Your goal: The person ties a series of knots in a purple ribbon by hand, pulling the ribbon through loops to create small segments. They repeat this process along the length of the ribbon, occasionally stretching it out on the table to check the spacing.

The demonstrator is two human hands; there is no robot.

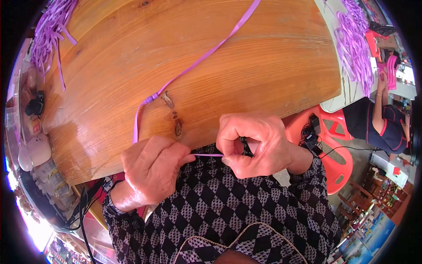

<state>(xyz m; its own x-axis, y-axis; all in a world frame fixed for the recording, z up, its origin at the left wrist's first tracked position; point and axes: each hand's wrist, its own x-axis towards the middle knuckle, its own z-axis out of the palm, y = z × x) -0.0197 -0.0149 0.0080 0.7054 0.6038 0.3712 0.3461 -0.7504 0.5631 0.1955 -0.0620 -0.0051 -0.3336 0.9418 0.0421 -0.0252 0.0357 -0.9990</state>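
A flat purple ribbon (200,60) runs down across the wooden table (272,57) from its far edge, with a small purple clip or buckle (150,98) partway along. Past the clip it bends down to my left hand (151,169), which is closed on it at the table's near edge. A short, taut stretch of purple ribbon (209,155) spans the gap between my two hands. My right hand (255,145) pinches its other end between thumb and forefinger. The ribbon inside both grips is hidden by my fingers.
Bundles of purple ribbons hang at the far left (50,33) and lie on a pale table (354,48) at the right. A red plastic chair (336,163) stands at right, with black cables (310,136) on it. Another person (380,121) is beyond. Plastic bags (55,185) lie at left.
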